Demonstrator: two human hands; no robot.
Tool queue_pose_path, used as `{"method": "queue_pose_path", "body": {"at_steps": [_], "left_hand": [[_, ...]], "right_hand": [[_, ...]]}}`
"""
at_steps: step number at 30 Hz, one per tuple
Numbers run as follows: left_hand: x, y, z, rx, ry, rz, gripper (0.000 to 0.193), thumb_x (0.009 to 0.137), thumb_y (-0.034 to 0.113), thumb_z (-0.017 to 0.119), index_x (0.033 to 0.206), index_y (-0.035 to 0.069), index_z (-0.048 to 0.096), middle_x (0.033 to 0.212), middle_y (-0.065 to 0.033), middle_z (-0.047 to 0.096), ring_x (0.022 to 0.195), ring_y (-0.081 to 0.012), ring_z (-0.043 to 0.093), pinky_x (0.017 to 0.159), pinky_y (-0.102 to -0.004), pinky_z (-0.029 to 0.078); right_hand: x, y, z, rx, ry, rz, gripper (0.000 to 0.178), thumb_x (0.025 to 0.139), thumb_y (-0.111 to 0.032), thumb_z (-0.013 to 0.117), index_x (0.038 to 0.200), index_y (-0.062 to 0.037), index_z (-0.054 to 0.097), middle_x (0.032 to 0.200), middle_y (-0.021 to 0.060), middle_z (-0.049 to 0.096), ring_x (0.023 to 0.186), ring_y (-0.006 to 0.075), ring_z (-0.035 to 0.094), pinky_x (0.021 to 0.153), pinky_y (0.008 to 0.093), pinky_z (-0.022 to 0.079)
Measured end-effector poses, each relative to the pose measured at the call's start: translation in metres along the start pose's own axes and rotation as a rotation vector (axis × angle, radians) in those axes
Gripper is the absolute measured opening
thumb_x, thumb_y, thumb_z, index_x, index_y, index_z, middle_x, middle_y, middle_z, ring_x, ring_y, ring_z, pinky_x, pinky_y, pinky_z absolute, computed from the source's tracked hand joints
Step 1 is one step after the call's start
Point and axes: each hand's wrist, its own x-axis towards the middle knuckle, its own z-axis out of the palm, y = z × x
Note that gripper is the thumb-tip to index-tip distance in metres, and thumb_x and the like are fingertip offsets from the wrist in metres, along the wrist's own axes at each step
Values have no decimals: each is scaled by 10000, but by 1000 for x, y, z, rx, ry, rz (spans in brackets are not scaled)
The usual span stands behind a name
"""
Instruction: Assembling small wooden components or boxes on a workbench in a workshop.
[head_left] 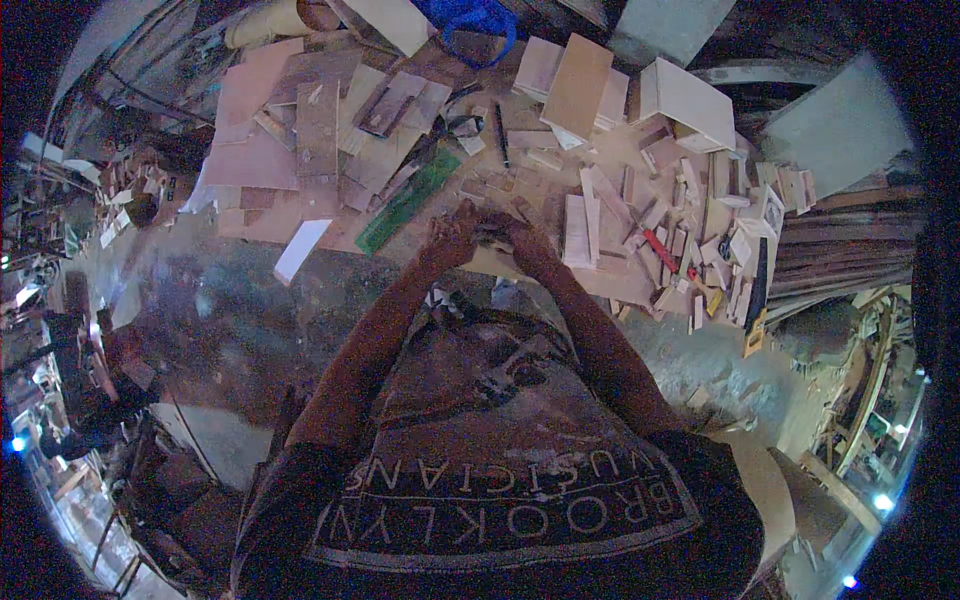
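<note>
Both my hands meet over the near edge of a wooden worktable (350, 215). My left hand (452, 240) is closed, its fingers bent toward the other hand. My right hand (518, 242) is closed as well, close beside it. Between them is a small dark thing, too dim and grainy to name. Just left of my hands lies a long green strip (408, 200), slanting across the table. Small wood pieces (490, 185) are scattered right beyond my fingers. Farther off, a thin dark rod (500, 135) points away from me.
Many wood offcuts (655, 215) crowd the table's right side, with a red-handled tool (660, 250) among them. A pale box (685, 105) stands at the back right. Flat boards (255, 120) cover the left. A white piece (302, 250) overhangs the front edge. Something blue (475, 30) sits behind.
</note>
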Motion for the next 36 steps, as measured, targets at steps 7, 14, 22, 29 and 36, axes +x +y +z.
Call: {"method": "queue_pose_path", "body": {"at_steps": [7,14,22,29,36], "left_hand": [[-3,5,-28,6,217,89,591,698,200,662,1269,140,521,1307,-173,488,994,-340,597,789,-520,483],[-2,-7,-29,-168,-110,-4,696,666,185,696,1316,149,450,1354,-180,432,1103,-366,551,837,-515,472],[-8,-10,-40,-126,-27,-12,629,731,114,657,1317,162,434,1389,-107,403,1086,-359,561,817,-502,498],[5,-1,-33,-296,17,5,604,701,79,650,1279,135,483,1331,-147,488,1052,-359,582,846,-474,504],[15,8,-38,-445,-12,34,692,731,98,633,1370,90,366,1280,-177,536,1076,-378,574,833,-489,505]], "right_hand": [[-39,13,-26,361,86,630,357,854,-142,642,1193,-62,563,1040,134,631,889,219,626,802,353,498],[-105,49,-3,289,274,910,213,861,-68,604,1065,-5,609,939,175,646,749,235,646,691,339,533],[-42,-17,-26,86,61,529,518,778,-116,679,1261,-63,499,1205,205,568,1122,354,548,935,447,464],[-3,-6,15,-7,100,268,741,767,-188,720,1397,-106,338,1366,175,455,1268,386,417,1036,481,384],[10,-21,-4,197,-10,404,726,788,-215,712,1388,-82,325,1334,217,464,1246,412,431,1020,490,395]]}}
